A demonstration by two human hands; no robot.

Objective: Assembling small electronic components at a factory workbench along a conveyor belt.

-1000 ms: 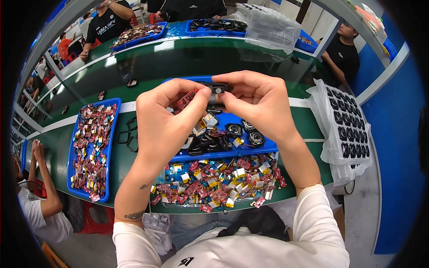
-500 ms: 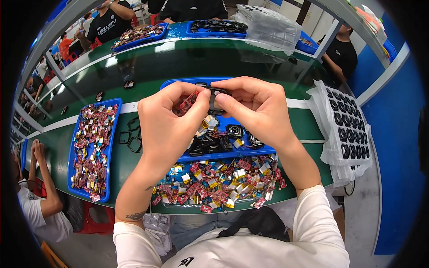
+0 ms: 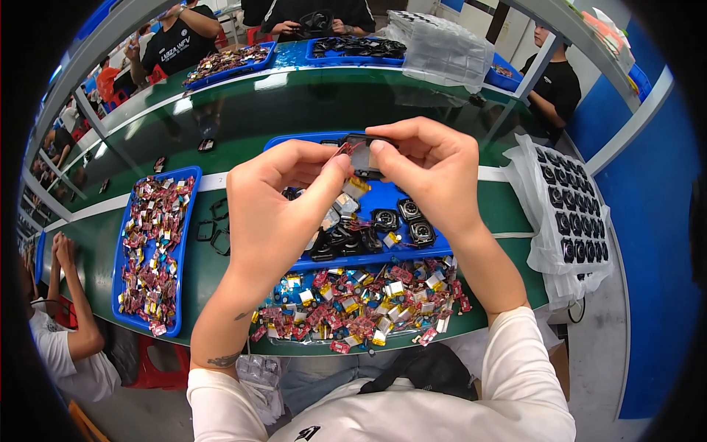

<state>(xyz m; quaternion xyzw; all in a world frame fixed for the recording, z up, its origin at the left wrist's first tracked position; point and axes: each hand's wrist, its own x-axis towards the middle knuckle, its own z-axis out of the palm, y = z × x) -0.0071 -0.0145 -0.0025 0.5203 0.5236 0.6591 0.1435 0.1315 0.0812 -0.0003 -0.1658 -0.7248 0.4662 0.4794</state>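
Observation:
Over a blue tray (image 3: pixel 384 193), both hands are raised close together. My right hand (image 3: pixel 438 173) pinches a black watch case (image 3: pixel 361 158) between thumb and fingers. Between the thumb and fingertips of my left hand (image 3: pixel 274 195) is a small red circuit board (image 3: pixel 344 150), held against or just beside the case's left side; contact is hard to make out. A yellow-banded battery (image 3: pixel 359 186) shows just below the case. Several black watch cases (image 3: pixel 350 241) lie in the tray, with round-faced ones (image 3: pixel 421 233) at its right.
Circuit boards with batteries form a pile (image 3: pixel 368 302) at the near edge. More fill a blue tray (image 3: pixel 182 243) on the left. Black frames (image 3: pixel 213 228) lie beside it. A white tray of watch cases (image 3: pixel 571 199) stands right. Small devices (image 3: pixel 206 145) sit on the green belt (image 3: pixel 294 103). Co-workers sit around.
The red board has turned from face-on to nearly edge-on at the case. My right hand and the case have shifted slightly right. Devices on the belt have moved a little left.

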